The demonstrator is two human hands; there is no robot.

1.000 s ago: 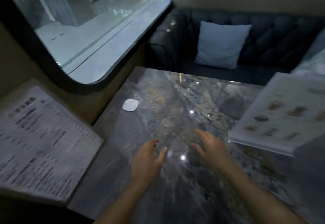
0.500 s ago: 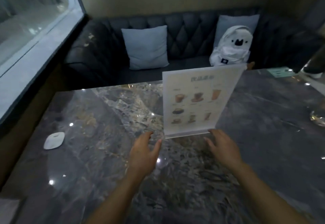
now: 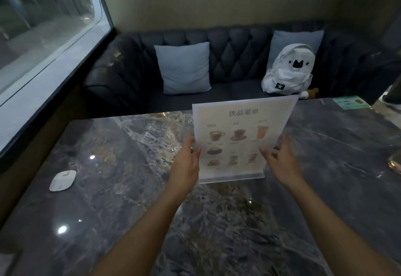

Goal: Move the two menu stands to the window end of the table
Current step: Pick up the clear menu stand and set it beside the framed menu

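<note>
A white puck lies near the desk's window end. Mid-desk, the left hand and right hand grasp the upright menu stand by its side edges — base apparently on the desk.

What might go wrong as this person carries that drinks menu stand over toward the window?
1. The left hand and right hand pinch only the side edges of the menu stand, so the smooth sheet may slip or tip.
2. The white puck lies on the table near the window end; the stand's base could knock it if set down there.
</note>
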